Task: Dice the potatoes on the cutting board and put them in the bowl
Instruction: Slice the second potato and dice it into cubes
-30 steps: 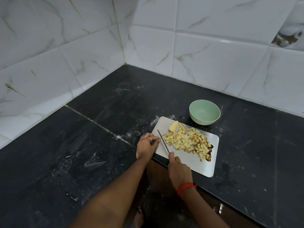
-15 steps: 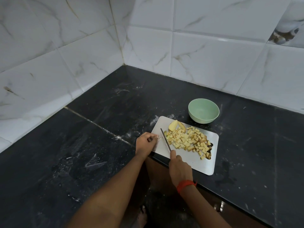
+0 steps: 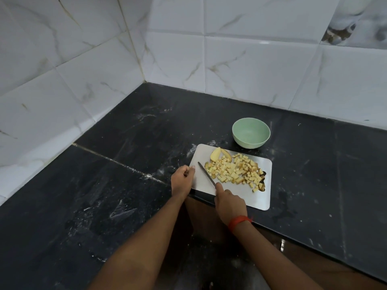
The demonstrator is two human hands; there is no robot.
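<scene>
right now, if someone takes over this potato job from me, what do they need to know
Left hand grips the left edge of the cutting board. Right hand holds the knife, with the blade just left of the diced potato pile.
Done: most of the potato is diced and heaped on the board.
Left: two larger potato pieces at the board's far edge need dicing. Then everything goes into the green bowl, which stands empty just beyond the board.
</scene>
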